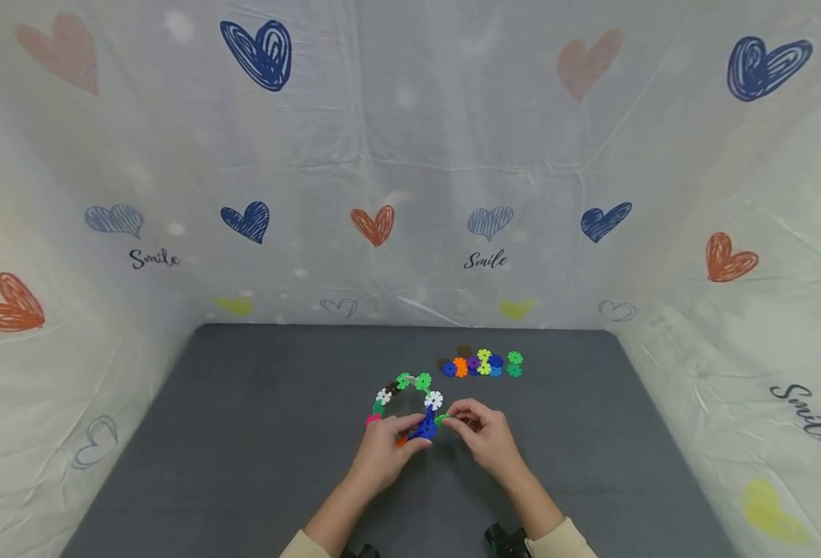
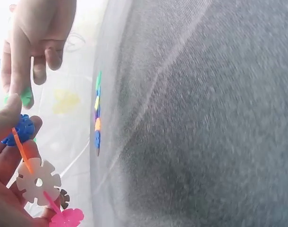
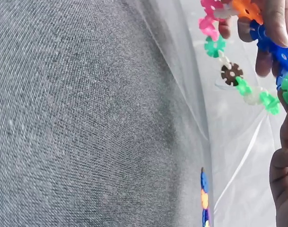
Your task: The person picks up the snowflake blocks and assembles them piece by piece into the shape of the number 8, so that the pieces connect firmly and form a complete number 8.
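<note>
- Currently pinching blue notched discs (image 1: pixel 427 428) between thumb and fingers of the left hand (image 1: pixel 381 451), above the dark table (image 1: pixel 277 434).
- Pinching a green disc (image 1: pixel 441 420) with the right hand (image 1: pixel 487 442), just beside the blue ones; hard to tell whether touching.
- Running on from the blue into a curved chain (image 1: pixel 422 381) of green, white, brown, pink and orange discs.
- Farther back, rightward, see mixed-colour discs (image 1: pixel 474 363) lying close together.
</note>
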Demonstrator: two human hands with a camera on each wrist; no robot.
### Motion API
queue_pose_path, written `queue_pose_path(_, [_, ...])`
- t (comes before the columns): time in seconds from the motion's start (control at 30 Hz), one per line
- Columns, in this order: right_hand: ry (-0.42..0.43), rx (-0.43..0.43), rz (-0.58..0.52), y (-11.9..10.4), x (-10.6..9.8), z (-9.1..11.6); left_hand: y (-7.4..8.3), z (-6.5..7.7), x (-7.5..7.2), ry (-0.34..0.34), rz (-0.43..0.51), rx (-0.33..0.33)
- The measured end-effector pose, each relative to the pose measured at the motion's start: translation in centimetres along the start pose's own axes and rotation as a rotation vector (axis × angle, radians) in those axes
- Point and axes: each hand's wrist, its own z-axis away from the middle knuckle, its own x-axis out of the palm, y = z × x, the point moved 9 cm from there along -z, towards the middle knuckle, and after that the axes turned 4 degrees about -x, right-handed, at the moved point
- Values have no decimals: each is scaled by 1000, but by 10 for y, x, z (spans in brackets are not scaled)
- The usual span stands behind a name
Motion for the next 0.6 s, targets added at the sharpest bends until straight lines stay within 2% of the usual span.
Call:
queue_pose_path(0.07, [-6, -42, 20, -6, 1, -1, 2, 1, -1, 6, -44, 29])
queue_pose_path(0.2, [-16, -168, 62, -20, 0, -2, 14, 2, -5, 36, -220, 136])
queue_pose_path(0.3, [-51, -222, 64, -25, 1, -2, 22, 5, -7, 50, -323, 199])
queue_pose_path(0.37, [-74, -231, 56, -24, 1, -2, 25, 6, -8, 47, -351, 213])
queue_pose_path(0.47, [-98, -232, 46, -20, 1, 0, 24, 7, -8, 26, -346, 192])
queue_pose_path(0.6, [-96, -255, 37, -18, 3, 4, 24, 7, -6, 12, -347, 191])
